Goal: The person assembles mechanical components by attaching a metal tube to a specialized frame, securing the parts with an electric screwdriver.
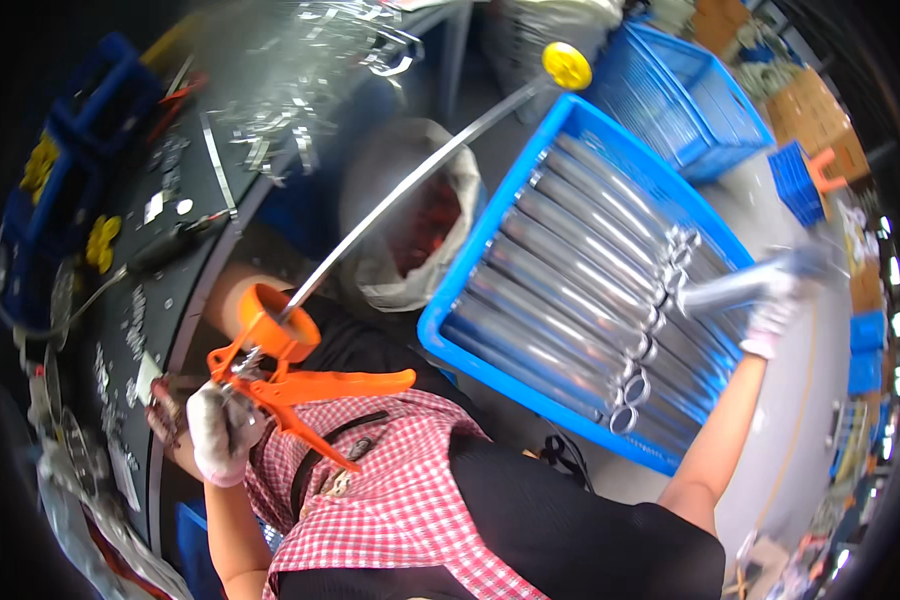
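Note:
My left hand (222,432), in a pale work glove, grips the back of an orange caulking gun frame (278,335) with a trigger handle (340,388). From the frame's round collar a long metal rod (400,190) slants up to the right and ends in a yellow plunger disc (567,66). Off to the right my right hand (778,312), also gloved and smeared by motion, is closed around a silver metal tube (725,290). This tube is above the right side of a blue crate (490,215) filled with several similar tubes (580,270), where looped metal parts lie on top.
At left stands a dark workbench (195,270) with scattered small metal bits, yellow parts (102,245) and a power screwdriver (165,245). A white sack (380,280) with red contents sits beside the crate. Another blue crate (670,90) and cardboard boxes (815,110) are farther back.

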A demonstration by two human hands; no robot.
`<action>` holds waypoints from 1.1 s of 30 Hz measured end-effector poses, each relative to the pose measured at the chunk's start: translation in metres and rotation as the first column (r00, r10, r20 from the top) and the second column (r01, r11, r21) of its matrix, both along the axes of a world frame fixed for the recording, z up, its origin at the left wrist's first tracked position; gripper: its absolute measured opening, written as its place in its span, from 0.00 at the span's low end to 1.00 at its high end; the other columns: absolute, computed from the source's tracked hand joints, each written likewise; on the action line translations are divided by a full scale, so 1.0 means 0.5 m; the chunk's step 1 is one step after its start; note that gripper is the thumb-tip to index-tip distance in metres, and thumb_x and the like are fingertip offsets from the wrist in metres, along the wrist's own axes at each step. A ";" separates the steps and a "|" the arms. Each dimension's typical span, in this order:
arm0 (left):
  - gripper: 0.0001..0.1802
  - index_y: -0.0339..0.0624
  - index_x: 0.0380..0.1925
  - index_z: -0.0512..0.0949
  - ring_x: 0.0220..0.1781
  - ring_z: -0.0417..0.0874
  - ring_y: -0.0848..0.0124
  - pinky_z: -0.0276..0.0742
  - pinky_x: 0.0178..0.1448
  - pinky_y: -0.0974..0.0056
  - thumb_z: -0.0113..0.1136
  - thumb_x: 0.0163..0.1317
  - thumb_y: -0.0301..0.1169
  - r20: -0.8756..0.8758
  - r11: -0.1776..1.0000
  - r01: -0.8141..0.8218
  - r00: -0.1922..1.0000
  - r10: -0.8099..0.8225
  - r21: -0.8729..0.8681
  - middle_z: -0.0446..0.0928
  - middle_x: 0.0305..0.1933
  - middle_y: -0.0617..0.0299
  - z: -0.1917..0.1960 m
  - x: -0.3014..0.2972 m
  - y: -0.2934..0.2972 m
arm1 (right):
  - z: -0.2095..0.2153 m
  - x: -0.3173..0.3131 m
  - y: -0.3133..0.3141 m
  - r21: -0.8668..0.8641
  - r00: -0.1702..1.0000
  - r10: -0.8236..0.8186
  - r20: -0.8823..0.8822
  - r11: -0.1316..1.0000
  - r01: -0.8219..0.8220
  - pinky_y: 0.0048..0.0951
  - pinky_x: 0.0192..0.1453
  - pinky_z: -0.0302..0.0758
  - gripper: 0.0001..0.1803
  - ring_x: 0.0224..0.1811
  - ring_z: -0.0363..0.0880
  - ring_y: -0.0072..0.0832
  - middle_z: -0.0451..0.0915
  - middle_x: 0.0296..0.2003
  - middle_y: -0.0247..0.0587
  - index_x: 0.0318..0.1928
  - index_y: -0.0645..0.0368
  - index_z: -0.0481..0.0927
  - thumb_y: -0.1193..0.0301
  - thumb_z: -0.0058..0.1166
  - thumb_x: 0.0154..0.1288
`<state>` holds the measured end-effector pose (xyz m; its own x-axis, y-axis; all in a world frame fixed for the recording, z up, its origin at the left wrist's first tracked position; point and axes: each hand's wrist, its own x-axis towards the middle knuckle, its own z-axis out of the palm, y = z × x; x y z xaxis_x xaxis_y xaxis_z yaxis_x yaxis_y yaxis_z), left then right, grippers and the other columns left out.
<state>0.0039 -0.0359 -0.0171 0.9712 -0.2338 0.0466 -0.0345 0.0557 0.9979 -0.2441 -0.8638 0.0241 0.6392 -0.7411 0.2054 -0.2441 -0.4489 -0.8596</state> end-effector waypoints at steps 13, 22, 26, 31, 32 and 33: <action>0.28 0.34 0.18 0.74 0.06 0.64 0.77 0.58 0.13 0.71 0.43 0.68 0.46 -0.008 0.957 -0.029 0.999 0.033 0.289 0.69 0.09 0.64 0.191 -0.114 -0.045 | 0.291 0.839 0.254 0.393 0.472 -0.186 0.862 0.833 -0.389 0.54 0.53 0.74 0.36 0.47 0.75 0.47 0.72 0.49 0.55 0.57 0.60 0.64 0.41 0.38 0.64; 0.22 0.35 0.24 0.77 0.09 0.68 0.75 0.63 0.16 0.69 0.42 0.68 0.40 0.148 0.948 -0.141 0.984 0.102 0.285 0.69 0.12 0.64 0.198 -0.121 -0.020 | 0.255 0.897 0.831 0.476 0.557 0.222 0.801 0.330 -0.815 0.41 0.54 0.75 0.28 0.47 0.77 0.37 0.79 0.43 0.42 0.50 0.55 0.74 0.44 0.47 0.64; 0.22 0.35 0.31 0.78 0.09 0.65 0.77 0.61 0.17 0.71 0.41 0.69 0.41 0.439 0.925 -0.298 0.882 0.172 0.236 0.69 0.13 0.65 0.153 -0.080 -0.018 | 0.196 0.728 1.088 0.387 0.269 0.354 0.896 -0.323 -0.864 0.47 0.65 0.66 0.35 0.60 0.70 0.46 0.70 0.58 0.54 0.55 0.54 0.71 0.39 0.51 0.59; 0.25 0.42 0.20 0.67 0.07 0.58 0.78 0.56 0.15 0.71 0.39 0.72 0.46 0.812 0.789 -0.561 0.566 0.143 0.252 0.59 0.07 0.70 0.132 -0.028 -0.003 | 0.143 0.662 1.243 0.368 0.032 0.564 0.825 -0.493 -0.788 0.47 0.64 0.69 0.42 0.62 0.69 0.44 0.66 0.61 0.57 0.59 0.51 0.62 0.35 0.55 0.54; 0.23 0.42 0.21 0.67 0.08 0.58 0.77 0.57 0.16 0.71 0.42 0.72 0.46 0.324 0.906 -0.413 0.873 0.366 0.089 0.60 0.09 0.70 0.148 -0.047 0.007 | 0.135 0.659 1.250 0.415 0.033 0.615 0.787 -0.490 -0.766 0.46 0.64 0.70 0.43 0.63 0.68 0.44 0.66 0.61 0.58 0.60 0.50 0.60 0.36 0.57 0.53; 0.22 0.42 0.22 0.67 0.08 0.59 0.77 0.57 0.16 0.71 0.44 0.71 0.45 -0.285 0.914 -0.368 0.906 0.312 -0.169 0.61 0.11 0.69 0.171 -0.067 0.017 | 0.130 0.657 1.255 0.412 0.017 0.612 0.791 -0.511 -0.754 0.46 0.64 0.70 0.43 0.63 0.68 0.44 0.66 0.61 0.58 0.60 0.50 0.60 0.36 0.57 0.53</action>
